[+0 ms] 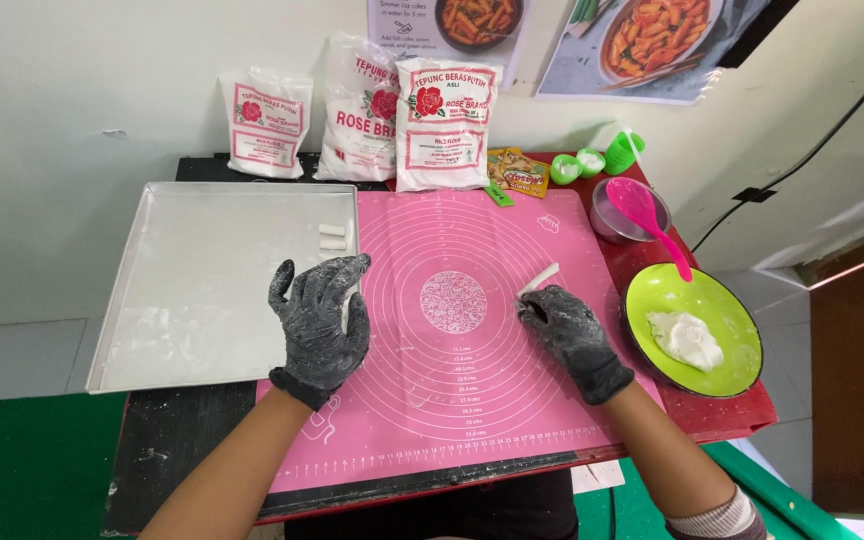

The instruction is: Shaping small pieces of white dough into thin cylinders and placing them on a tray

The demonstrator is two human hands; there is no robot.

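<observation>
Here, a short white dough stick [539,279] is pinched at its near end by the fingertips of the right hand [572,335], gloved in flour-dusted black, over the right part of the pink silicone baking mat [452,400]. The left hand [320,318], gloved alike, is laid with fingers spread and nothing gripped across the near right corner of the floured metal tray [192,290]. Two cut dough pieces [331,236] are seen in the tray's far right corner. A lump of dough [687,338] is held in the green plate [732,375] at the right.
</observation>
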